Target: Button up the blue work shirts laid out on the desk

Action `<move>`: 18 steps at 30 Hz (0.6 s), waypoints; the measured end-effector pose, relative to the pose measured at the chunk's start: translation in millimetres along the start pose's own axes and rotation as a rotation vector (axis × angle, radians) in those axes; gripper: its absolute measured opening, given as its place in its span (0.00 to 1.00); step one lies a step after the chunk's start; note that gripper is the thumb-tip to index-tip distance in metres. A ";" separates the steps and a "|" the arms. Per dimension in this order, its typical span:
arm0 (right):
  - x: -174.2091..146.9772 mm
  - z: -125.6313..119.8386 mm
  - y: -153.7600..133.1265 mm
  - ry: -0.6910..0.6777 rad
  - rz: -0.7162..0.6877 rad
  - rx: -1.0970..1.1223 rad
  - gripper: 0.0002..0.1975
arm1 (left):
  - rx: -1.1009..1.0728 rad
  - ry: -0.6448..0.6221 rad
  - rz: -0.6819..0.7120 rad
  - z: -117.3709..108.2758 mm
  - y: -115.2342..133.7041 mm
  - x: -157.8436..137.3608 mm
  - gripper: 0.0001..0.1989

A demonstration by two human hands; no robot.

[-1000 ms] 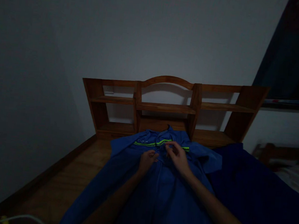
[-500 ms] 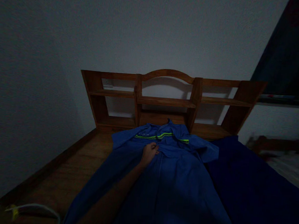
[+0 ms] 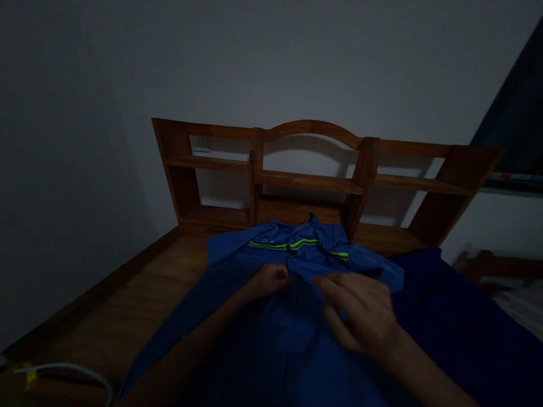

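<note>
A blue short-sleeved garment (image 3: 319,370) with a yellow-green chest stripe lies spread out, its collar toward the shelf unit. At the middle of its front, just below the stripe, my left hand (image 3: 270,280) is closed on the front edge of the cloth. To the right, my right hand (image 3: 361,311) hovers over the garment with its fingers bent and slightly apart, the thumb below them. I see nothing in it. Dim light and blur hide the fine detail at the fingertips.
Behind the garment stands a wooden shelf unit (image 3: 308,182) against the wall. Dark blue cloth (image 3: 467,350) lies at the right. Wooden boards (image 3: 151,294) show at the left, with a pale cable (image 3: 75,368) at the lower left. A dark window (image 3: 531,123) is at upper right.
My right hand has come into view from the right and is now over the garment near my left hand. My left hand stays at the garment's front. The view has shifted slightly.
</note>
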State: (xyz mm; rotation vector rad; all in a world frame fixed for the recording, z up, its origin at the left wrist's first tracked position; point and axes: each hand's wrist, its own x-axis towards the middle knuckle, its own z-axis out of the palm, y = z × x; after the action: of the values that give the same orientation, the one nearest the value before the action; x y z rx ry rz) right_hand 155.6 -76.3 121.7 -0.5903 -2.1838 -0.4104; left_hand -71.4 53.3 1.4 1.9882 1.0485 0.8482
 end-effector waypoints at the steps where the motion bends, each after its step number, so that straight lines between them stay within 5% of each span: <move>1: -2.1 16.3 11.4 -0.044 0.053 0.011 0.13 | -0.023 -0.046 0.008 -1.4 -0.2 -3.8 0.17; 5: -27.5 80.4 55.6 -0.141 0.468 0.233 0.11 | -0.022 -0.113 0.023 -1.4 -3.3 -9.5 0.17; 8: -47.9 102.8 68.3 -0.190 0.667 0.379 0.10 | 0.007 -0.134 0.051 -0.4 -4.3 -8.3 0.17; 18: -66.5 121.3 60.5 -0.399 0.660 0.352 0.11 | 0.115 -0.230 0.079 -1.5 3.7 -14.6 0.14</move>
State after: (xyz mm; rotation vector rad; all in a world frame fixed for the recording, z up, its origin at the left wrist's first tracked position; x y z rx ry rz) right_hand 148.5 13.7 0.7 -1.2042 -2.1853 0.4671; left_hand -77.7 39.5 2.1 2.1766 0.9083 0.5926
